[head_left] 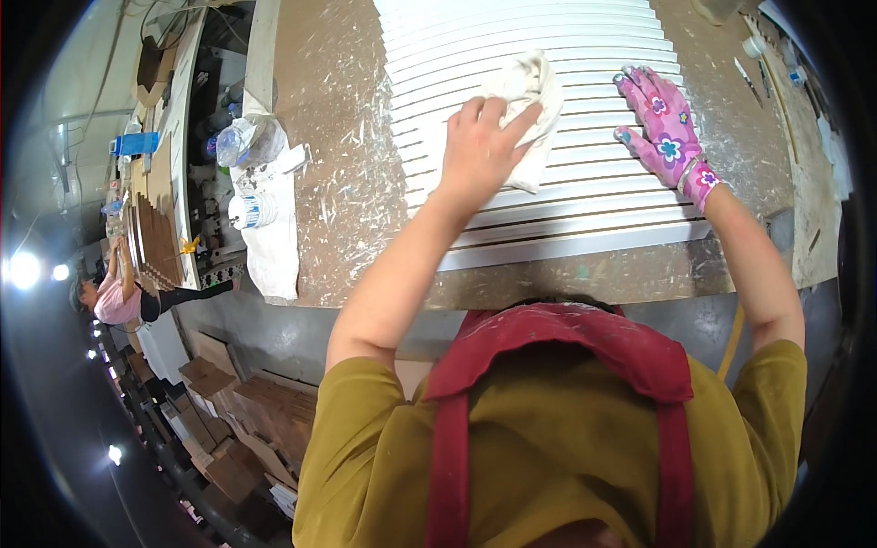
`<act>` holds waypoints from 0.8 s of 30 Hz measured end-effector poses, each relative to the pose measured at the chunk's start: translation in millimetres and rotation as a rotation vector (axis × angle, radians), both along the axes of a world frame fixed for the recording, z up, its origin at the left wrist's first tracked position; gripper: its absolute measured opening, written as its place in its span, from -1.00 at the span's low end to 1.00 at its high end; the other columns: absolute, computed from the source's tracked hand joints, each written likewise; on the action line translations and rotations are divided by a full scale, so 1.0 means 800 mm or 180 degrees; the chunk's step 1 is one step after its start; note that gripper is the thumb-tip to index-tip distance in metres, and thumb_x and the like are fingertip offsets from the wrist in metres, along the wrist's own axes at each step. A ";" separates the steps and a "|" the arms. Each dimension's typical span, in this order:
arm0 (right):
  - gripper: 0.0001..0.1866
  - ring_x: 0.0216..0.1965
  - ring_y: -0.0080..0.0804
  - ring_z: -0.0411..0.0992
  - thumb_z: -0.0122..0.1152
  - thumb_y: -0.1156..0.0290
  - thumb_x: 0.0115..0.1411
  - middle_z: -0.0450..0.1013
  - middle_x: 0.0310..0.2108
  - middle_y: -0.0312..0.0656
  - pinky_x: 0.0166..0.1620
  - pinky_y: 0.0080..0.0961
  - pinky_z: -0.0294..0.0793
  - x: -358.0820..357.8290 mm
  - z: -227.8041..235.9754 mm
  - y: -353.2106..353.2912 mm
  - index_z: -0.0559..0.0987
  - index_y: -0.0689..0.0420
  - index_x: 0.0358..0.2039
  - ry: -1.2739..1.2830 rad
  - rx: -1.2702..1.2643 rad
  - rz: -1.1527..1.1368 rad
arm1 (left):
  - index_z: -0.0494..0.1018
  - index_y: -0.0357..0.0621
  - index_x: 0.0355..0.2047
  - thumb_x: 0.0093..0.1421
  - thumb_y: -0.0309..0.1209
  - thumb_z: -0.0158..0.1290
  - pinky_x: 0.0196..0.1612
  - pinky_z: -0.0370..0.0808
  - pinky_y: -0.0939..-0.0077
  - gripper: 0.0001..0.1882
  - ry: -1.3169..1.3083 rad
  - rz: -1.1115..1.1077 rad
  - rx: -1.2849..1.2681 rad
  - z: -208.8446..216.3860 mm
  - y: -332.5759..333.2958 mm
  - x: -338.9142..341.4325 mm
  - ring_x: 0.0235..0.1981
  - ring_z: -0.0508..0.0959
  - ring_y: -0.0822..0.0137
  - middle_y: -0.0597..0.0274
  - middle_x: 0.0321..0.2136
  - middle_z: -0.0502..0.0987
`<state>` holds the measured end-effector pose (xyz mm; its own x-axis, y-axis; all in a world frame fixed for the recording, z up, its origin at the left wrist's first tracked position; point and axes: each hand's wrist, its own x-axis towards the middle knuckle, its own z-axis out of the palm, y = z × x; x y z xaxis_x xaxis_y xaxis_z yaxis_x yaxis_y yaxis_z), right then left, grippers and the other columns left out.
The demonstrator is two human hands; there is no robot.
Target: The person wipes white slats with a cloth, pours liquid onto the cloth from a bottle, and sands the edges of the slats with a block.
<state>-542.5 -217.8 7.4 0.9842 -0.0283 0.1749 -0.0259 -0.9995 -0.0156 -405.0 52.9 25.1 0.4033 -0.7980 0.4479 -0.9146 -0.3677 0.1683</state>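
Long white slats [594,196] lie side by side across the workbench [338,119], with narrow gaps between them. On their middle, my bare left hand [482,151] presses a crumpled white cloth [536,91], its fingers bent over the cloth's left side. My right hand [664,128] wears a pink flowered glove and rests with fingers stretched out on the slats' right ends. The right thumb stands apart from the other fingers, and that hand holds nothing. Part of the cloth is hidden under my left hand.
At the bench's left edge, a white tub [251,211] and clear plastic bottles [239,142] stand on a white sheet [272,251]. Small tools and a white jar [754,46] lie along the right edge. Farther left, a person [119,297] works at stacked brown boards [157,242].
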 end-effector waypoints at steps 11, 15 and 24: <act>-0.30 0.36 -0.05 -0.04 0.06 -0.01 0.20 0.09 0.30 0.00 0.37 -0.10 -0.13 -0.003 0.000 -0.001 0.23 0.07 0.27 0.0163 0.0294 -0.0282 | 0.54 -0.14 -0.12 0.12 -0.40 0.11 -0.12 0.40 0.21 -0.70 0.0064 0.0693 -0.0290 0.039 0.021 0.073 -0.20 0.46 0.07 0.08 -0.29 0.50; -0.32 0.35 0.00 -0.03 0.10 0.04 0.19 0.08 0.30 0.03 0.36 -0.06 -0.12 -0.002 -0.002 -0.003 0.26 0.10 0.24 0.0134 0.0071 -0.0135 | 0.47 0.13 0.00 0.19 -0.20 0.03 0.11 0.30 -0.01 -0.65 -0.0104 -0.0048 0.0040 -0.040 -0.131 -0.013 0.15 0.32 -0.02 0.16 0.08 0.38; -0.30 0.35 -0.05 -0.02 0.09 0.02 0.18 0.10 0.30 0.01 0.37 -0.08 -0.13 -0.001 0.007 0.003 0.24 0.11 0.26 0.0199 0.0330 -0.0201 | 0.46 -0.21 0.01 0.23 -0.33 -0.02 0.03 0.42 0.21 -0.63 0.0838 0.1882 0.0194 -0.013 0.098 0.109 -0.02 0.49 0.01 -0.06 -0.07 0.51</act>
<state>-543.0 -215.4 13.1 0.9888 -0.1051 0.1062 -0.0928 -0.9890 -0.1151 -317.8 131.6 15.1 0.8723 -0.4286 0.2352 -0.4860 -0.8124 0.3221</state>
